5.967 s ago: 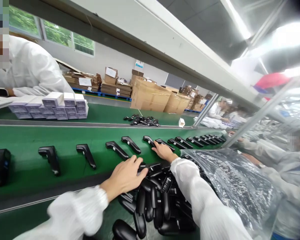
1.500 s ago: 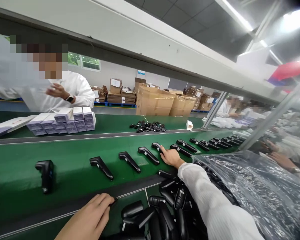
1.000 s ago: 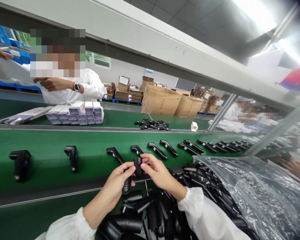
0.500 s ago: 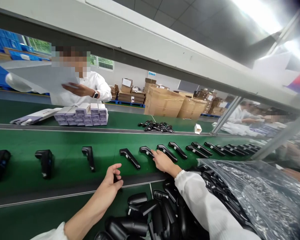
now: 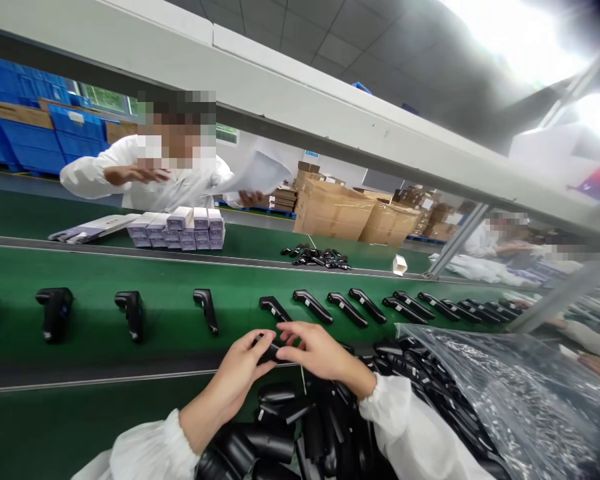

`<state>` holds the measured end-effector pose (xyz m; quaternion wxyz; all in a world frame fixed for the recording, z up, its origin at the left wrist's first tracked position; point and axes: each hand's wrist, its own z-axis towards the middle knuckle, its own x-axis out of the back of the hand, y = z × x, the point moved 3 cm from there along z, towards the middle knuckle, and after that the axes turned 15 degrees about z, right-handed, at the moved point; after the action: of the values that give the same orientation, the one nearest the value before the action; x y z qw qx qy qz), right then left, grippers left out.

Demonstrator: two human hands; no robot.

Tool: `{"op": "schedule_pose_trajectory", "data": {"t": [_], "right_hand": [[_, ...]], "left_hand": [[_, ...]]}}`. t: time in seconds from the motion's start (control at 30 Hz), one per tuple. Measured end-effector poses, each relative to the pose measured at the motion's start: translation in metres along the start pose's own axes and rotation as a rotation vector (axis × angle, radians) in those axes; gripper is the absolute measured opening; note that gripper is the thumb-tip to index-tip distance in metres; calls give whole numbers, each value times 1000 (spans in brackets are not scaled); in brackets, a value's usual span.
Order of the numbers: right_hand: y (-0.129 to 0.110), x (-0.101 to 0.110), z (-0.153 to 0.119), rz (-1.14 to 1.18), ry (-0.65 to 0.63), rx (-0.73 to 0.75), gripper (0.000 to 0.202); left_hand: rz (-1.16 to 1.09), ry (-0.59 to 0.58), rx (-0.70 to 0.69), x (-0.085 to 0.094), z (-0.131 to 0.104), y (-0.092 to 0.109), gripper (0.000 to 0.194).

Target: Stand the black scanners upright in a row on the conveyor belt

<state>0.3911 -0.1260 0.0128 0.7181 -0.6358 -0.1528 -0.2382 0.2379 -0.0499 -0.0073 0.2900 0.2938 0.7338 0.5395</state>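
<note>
My left hand (image 5: 247, 360) is closed around a small black plastic piece (image 5: 269, 345), held up in front of me at the near edge of the belt. Facing it from the right, my right hand (image 5: 317, 350) has its thumb and fingers apart at the piece's other end; its thumb tip looks close to or touching it. Just beyond my fingers, a black angled handheld device (image 5: 275, 308) lies on the green belt (image 5: 170, 347), partly covered by my hands. Below them is a heap of black plastic housings (image 5: 270, 443).
More black devices (image 5: 313, 307) lie in a row along the belt. A clear plastic bag (image 5: 520, 393) covers parts at right. Across the belt are stacked small boxes (image 5: 180, 230), a pile of black pieces (image 5: 323, 257) and a co-worker (image 5: 160, 180) with paper. A white beam (image 5: 300, 87) crosses overhead.
My right hand has drawn back from the devices on the belt to meet my left hand, which has moved slightly right. The view has turned left. The co-worker's paper has swung right.
</note>
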Motion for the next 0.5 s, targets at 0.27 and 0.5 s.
{"op": "schedule_pose_trajectory", "data": {"t": [0.27,0.5], "right_hand": [[45,15,11,35,243,-218,23],[91,8,27,-455,258,-340,43]], "left_hand": [[1038,-61,-329,-10,-10,-2,48],[1649,-236,-474,-14,-26,-21,34]]}}
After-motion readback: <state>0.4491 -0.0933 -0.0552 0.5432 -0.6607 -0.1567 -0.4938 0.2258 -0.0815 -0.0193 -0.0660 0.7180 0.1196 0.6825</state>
